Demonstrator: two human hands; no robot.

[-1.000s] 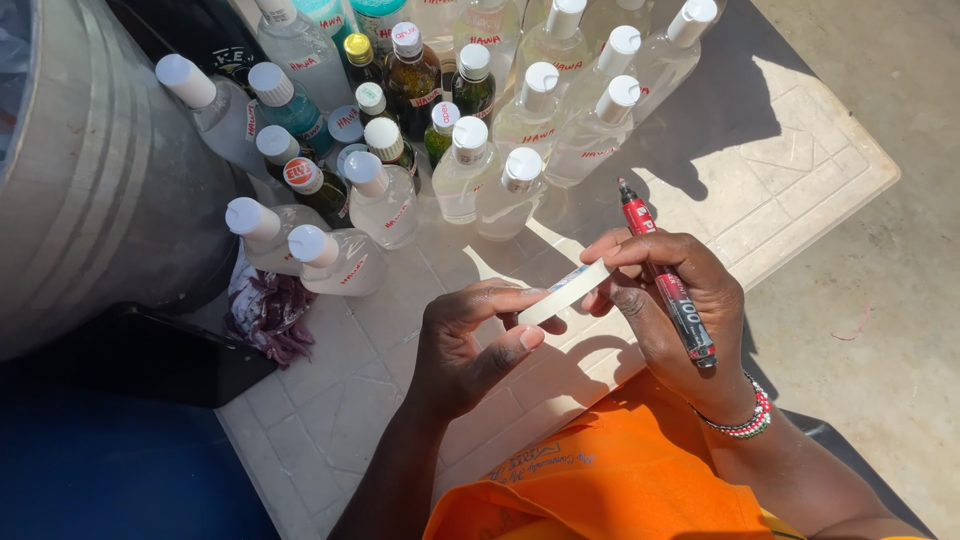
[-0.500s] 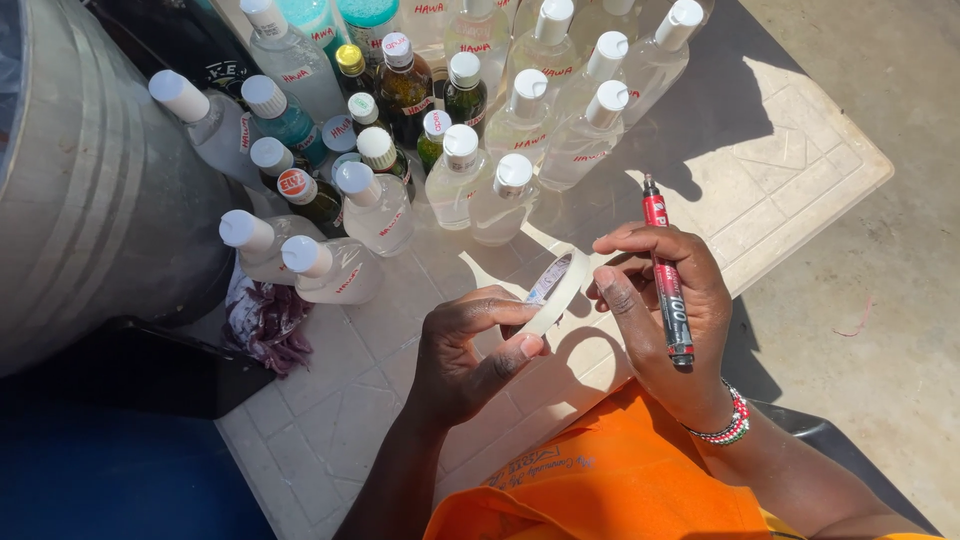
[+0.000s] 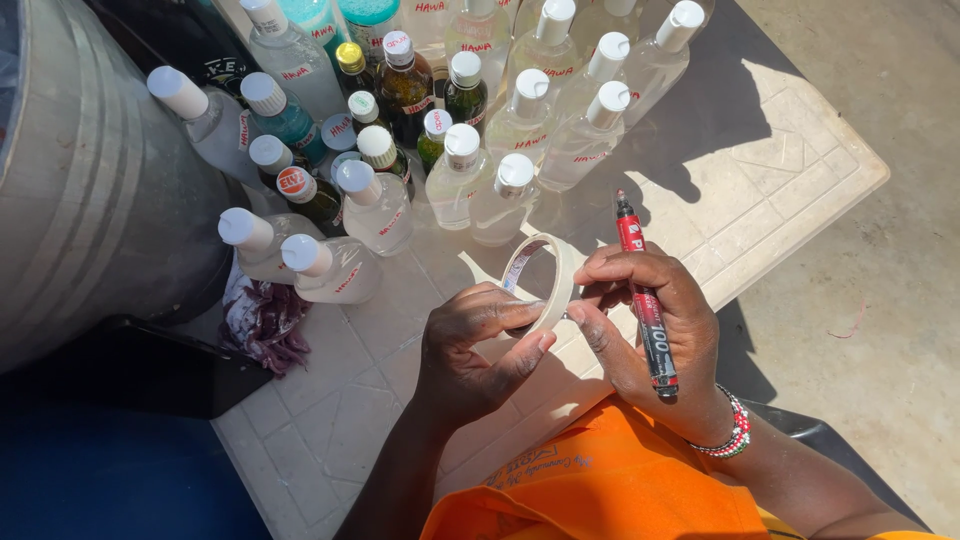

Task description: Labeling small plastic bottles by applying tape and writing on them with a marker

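Note:
Both my hands hold a roll of cream masking tape [image 3: 556,278] upright above a white moulded tabletop [image 3: 760,180]. My left hand [image 3: 475,345] pinches the roll's lower edge with thumb and fingers. My right hand [image 3: 650,335] grips the roll's right side with thumb and forefinger and also clamps a red marker pen [image 3: 645,300] across its fingers, black tip pointing away from me. Just beyond the roll stand several clear plastic bottles with white caps [image 3: 500,195].
More bottles, clear, green and teal [image 3: 405,85], crowd the far part of the table. A large grey metal drum [image 3: 90,190] stands at the left, a purple crumpled bag [image 3: 262,320] beside it. Bare concrete ground [image 3: 890,300] lies to the right. My orange garment [image 3: 610,485] is below.
The tape roll has turned from nearly edge-on to upright, its open ring now facing me. Both hands shifted slightly up and left with it; the marker stays in my right hand.

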